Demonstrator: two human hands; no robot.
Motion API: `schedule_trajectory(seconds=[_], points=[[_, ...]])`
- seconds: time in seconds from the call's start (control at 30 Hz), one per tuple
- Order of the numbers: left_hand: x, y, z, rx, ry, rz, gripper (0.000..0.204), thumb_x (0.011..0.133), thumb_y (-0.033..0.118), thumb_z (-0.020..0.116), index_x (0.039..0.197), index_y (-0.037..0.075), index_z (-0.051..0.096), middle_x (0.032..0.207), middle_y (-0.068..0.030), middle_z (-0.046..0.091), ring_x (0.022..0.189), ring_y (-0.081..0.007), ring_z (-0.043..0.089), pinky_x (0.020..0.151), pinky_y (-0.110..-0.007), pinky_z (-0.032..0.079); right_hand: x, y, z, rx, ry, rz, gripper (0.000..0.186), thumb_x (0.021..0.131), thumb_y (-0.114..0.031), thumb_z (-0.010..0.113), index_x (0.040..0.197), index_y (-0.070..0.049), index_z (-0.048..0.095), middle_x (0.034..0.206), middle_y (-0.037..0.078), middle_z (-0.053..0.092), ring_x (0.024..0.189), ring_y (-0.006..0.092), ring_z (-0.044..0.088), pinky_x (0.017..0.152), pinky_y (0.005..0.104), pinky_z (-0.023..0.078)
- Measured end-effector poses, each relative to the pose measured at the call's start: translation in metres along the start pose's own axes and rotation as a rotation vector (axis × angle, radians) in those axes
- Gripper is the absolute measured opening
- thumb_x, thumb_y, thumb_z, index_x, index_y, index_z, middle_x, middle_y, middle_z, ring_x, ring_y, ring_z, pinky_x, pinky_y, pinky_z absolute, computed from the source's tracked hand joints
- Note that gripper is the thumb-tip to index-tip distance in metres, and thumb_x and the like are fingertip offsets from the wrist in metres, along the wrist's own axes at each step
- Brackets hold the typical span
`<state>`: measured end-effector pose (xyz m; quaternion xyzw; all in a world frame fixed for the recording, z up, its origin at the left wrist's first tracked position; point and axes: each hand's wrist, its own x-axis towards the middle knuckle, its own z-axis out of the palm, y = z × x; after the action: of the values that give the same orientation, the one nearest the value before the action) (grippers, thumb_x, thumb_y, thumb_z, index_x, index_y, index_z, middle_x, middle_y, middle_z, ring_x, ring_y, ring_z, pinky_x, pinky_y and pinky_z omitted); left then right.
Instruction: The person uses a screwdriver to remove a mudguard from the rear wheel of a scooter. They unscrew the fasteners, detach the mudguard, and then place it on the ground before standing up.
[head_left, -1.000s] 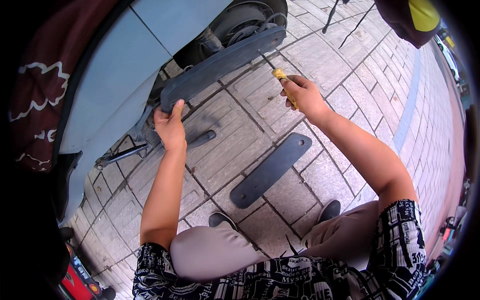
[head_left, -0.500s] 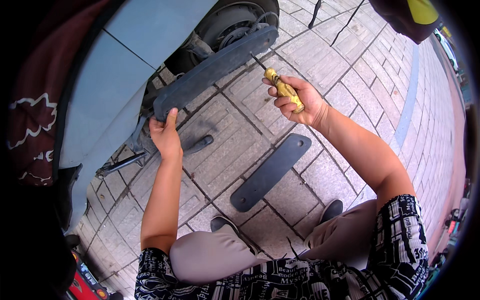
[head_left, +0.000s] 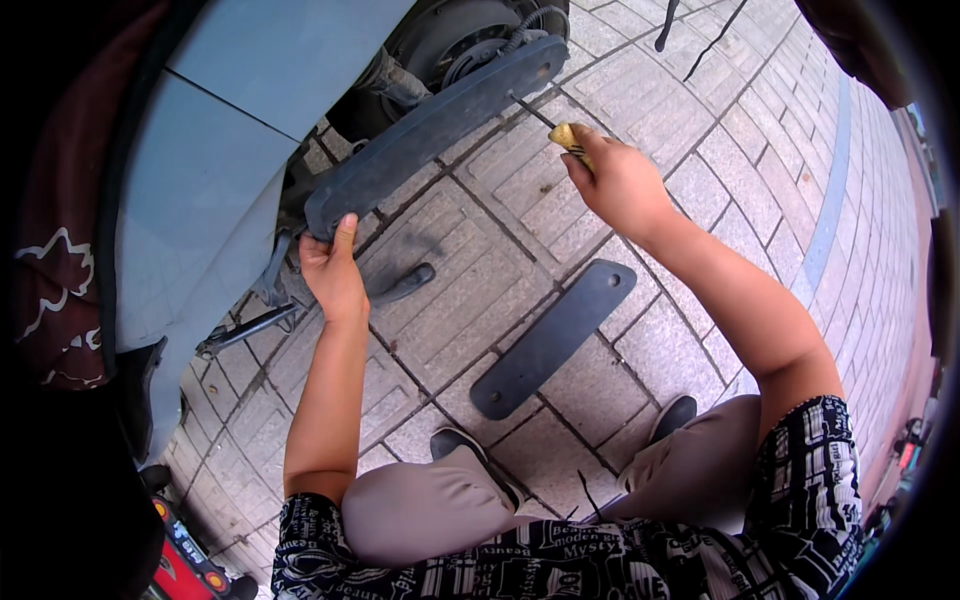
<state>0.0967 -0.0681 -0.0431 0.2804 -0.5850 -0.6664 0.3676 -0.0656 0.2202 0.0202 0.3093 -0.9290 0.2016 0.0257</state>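
Observation:
A long dark grey plate (head_left: 420, 120) lies along the lower side of a pale blue scooter body (head_left: 200, 150), beside its wheel (head_left: 450, 45). My left hand (head_left: 333, 265) grips the plate's near lower end, thumb on its face. My right hand (head_left: 620, 180) is wrapped round a yellow-handled screwdriver (head_left: 564, 138), whose shaft reaches the plate's face, toward its upper end; I cannot tell exactly how the tip sits there. A second, similar dark plate (head_left: 545, 348) lies flat on the paving below, between my arms and above my shoes.
Patterned stone paving (head_left: 700, 120) surrounds me. A stand or pedal part (head_left: 250, 330) juts out below the scooter. A dark red cover (head_left: 55, 310) hangs at the left, another dark covered object at top right. A red and black object (head_left: 190, 550) sits at lower left.
My right hand has moved slightly up and right and rotated, its back now upward over the handle. My left hand and the held plate's near end shifted slightly down from a second ago.

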Motion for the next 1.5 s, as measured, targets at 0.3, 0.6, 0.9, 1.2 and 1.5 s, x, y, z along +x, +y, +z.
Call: schedule_trajectory(seconds=[0.3,0.6,0.9,1.2,1.5], points=[[0.0,-0.002,0.0,-0.056,0.032,-0.008,0.017,0.082,0.005,0.074,0.092,0.007,0.06,0.092,-0.0015,0.067,0.078,-0.0072,0.059,0.071,-0.022,0.047,0.015,0.021,-0.005,1.499,-0.427,0.77,0.032,0.09,-0.022,0.057,0.11,0.003,0.055,0.095,0.009,0.066,0.075,0.0148,0.061,0.065,0.0259,0.052],[0.0,0.004,-0.004,-0.011,0.042,-0.028,0.018,0.079,0.009,0.077,0.085,0.007,0.061,0.082,-0.0003,0.065,0.069,-0.008,0.056,0.064,-0.022,0.045,0.007,0.017,0.003,2.007,-0.686,0.692,0.031,0.093,-0.02,0.053,0.12,-0.004,0.047,0.093,0.008,0.059,0.071,0.0139,0.057,0.052,0.0232,0.048],[0.001,0.004,-0.004,-0.033,0.049,-0.035,0.018,0.078,0.008,0.078,0.083,0.007,0.06,0.083,-0.0004,0.065,0.07,-0.0092,0.057,0.065,-0.024,0.046,0.005,0.022,0.017,0.385,-0.016,-0.011,0.047,0.09,-0.019,0.058,0.135,-0.009,0.048,0.096,0.008,0.065,0.067,0.0152,0.058,0.061,0.0314,0.051],[0.001,0.006,-0.002,-0.085,0.078,-0.043,0.02,0.079,0.005,0.076,0.089,0.007,0.059,0.087,-0.0015,0.065,0.077,-0.0103,0.06,0.07,-0.025,0.049,0.008,0.012,-0.004,1.723,-0.664,0.629,0.042,0.09,-0.022,0.059,0.124,0.0,0.051,0.095,0.005,0.063,0.069,0.0075,0.055,0.06,0.0189,0.049],[0.001,0.004,0.0,-0.09,0.063,-0.014,0.02,0.08,0.003,0.075,0.093,0.006,0.06,0.092,-0.0022,0.067,0.074,-0.0095,0.06,0.067,-0.023,0.05,0.003,0.01,-0.003,0.047,0.043,0.005,0.05,0.085,-0.026,0.066,0.132,-0.014,0.053,0.091,0.013,0.065,0.074,0.0285,0.063,0.065,0.0366,0.05]])
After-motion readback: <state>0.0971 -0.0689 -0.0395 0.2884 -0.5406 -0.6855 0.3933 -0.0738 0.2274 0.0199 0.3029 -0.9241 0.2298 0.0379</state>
